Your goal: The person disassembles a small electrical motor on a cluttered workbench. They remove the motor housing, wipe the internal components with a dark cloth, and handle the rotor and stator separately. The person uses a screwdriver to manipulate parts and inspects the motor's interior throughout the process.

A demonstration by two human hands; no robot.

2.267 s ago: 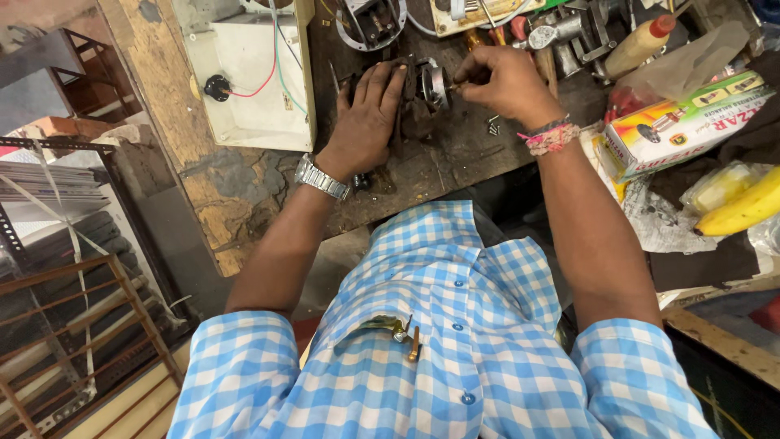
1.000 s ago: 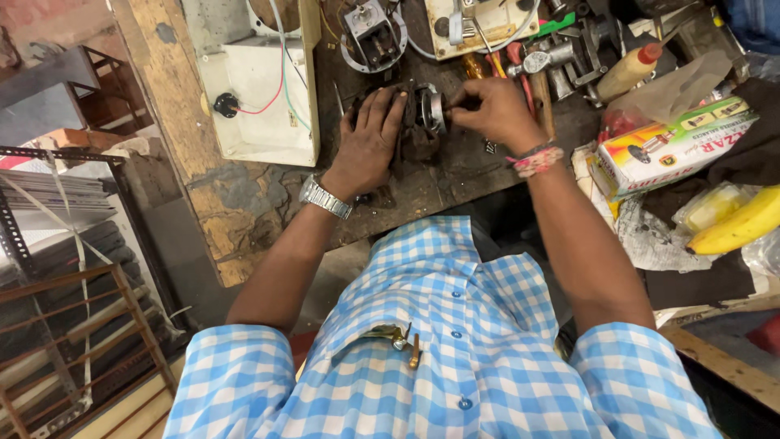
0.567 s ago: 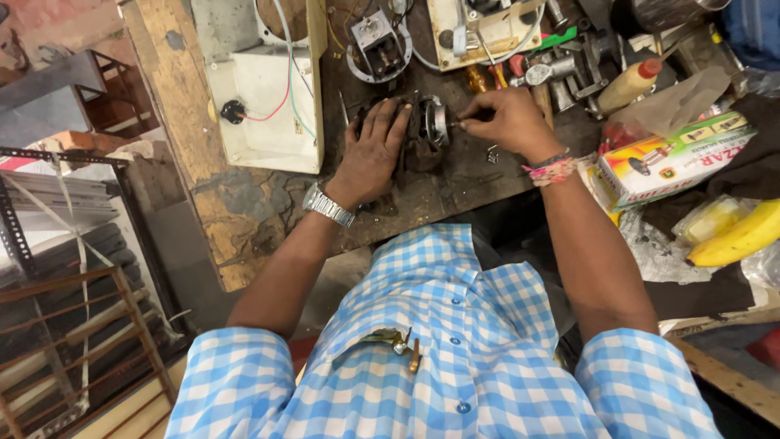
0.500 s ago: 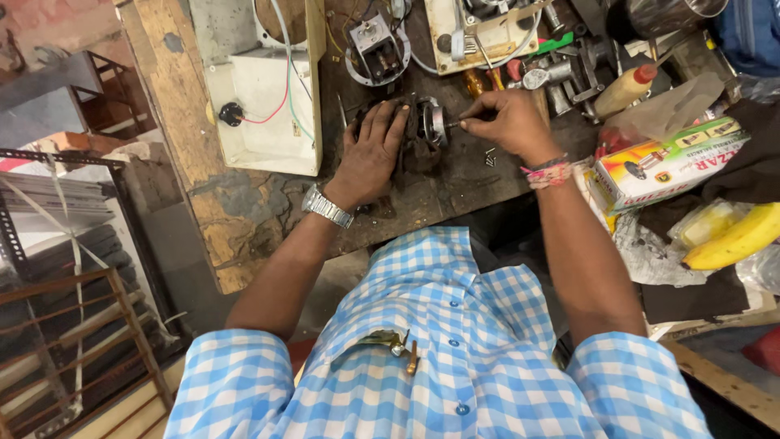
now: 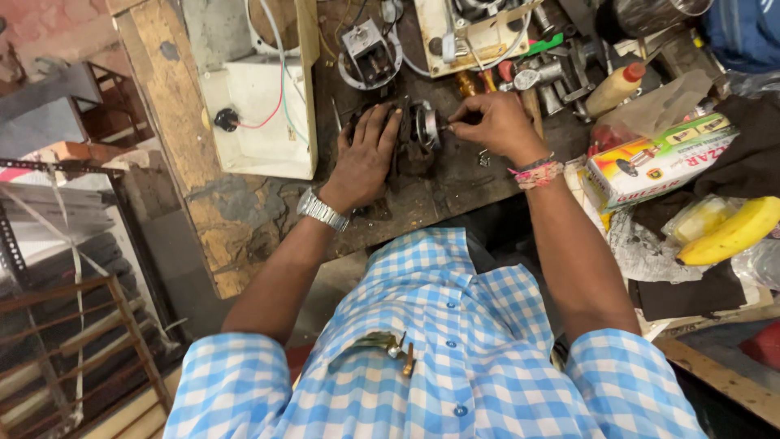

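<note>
Head view: a scarred wooden workbench (image 5: 236,219) fills twelve o'clock, with a white electrical box (image 5: 260,122) at eleven and a banana (image 5: 735,232) at three. The left hand (image 5: 366,158) lies flat, fingers spread, pressing on a dark motor part (image 5: 418,134). At one o'clock the right hand (image 5: 496,126) pinches something tiny against that part's metal rim.

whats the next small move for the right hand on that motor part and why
Probably a slight turn or push of the fingertips at the metal ring: the right hand pinches something small against the round motor part, while the left hand lies flat on the dark housing beside it, bracing it on the workbench.
</note>
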